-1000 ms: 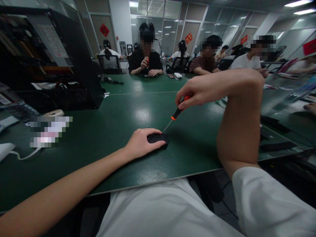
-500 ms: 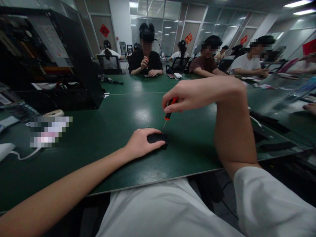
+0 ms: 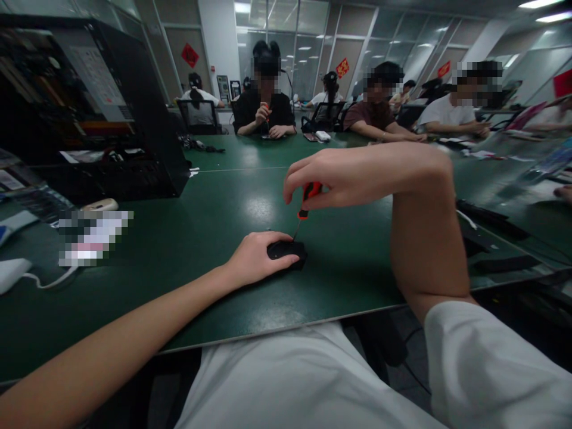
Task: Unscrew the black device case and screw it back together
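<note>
A small black object [image 3: 286, 252] lies on the green table [image 3: 223, 214], with my left hand [image 3: 257, 256] holding it between thumb and fingers. Above it, my right hand [image 3: 324, 179] is bent down from the wrist around the handle of a red and black screwdriver [image 3: 311, 190]. The screwdriver slants slightly, and its thin shaft reaches down to the far edge of the black object near my left fingertips. The exact contact of the tip is too small to make out.
A black open-sided case [image 3: 156, 119] stands at the left, beside a white cable [image 3: 53, 283] and a beige mouse [image 3: 100, 205]. Dark items [image 3: 491, 220] lie at the right. Across the table a person [image 3: 263, 110] holds a screwdriver; more people sit farther right.
The fingers of my right hand have shifted and spread a little on the screwdriver handle, showing more of its red part. My left hand and the black object stay in place.
</note>
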`<action>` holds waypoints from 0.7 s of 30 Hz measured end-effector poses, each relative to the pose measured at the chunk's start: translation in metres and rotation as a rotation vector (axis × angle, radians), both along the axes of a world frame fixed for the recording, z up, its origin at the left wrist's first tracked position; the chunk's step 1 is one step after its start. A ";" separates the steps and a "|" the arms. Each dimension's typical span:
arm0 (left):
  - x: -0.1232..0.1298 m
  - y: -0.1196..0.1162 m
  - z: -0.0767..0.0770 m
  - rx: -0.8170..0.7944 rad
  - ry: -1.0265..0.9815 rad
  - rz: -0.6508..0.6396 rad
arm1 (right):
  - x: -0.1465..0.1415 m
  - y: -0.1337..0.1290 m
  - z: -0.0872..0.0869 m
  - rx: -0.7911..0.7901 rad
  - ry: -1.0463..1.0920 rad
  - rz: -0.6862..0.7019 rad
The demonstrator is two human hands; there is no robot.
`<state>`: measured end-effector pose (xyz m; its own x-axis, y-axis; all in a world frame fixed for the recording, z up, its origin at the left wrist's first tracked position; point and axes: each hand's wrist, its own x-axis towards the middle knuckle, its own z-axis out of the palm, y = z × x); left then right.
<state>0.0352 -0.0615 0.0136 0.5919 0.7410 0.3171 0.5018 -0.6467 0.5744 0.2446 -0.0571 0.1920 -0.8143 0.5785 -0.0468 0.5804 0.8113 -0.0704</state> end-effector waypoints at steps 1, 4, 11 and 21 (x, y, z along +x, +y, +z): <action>-0.001 0.001 0.001 -0.003 0.010 -0.011 | -0.001 0.000 0.000 0.027 0.010 0.019; -0.002 0.002 0.002 -0.004 0.026 -0.030 | -0.002 0.000 -0.001 0.067 0.021 0.046; -0.003 0.003 0.002 -0.006 0.042 -0.041 | -0.003 0.004 -0.003 0.016 0.017 0.024; -0.011 0.005 0.003 -0.041 -0.046 -0.098 | -0.001 -0.001 0.001 0.078 0.026 0.032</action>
<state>0.0243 -0.0564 0.0164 0.6479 0.6928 0.3165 0.4095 -0.6672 0.6222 0.2431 -0.0578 0.1930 -0.8328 0.5532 0.0187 0.5528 0.8330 -0.0213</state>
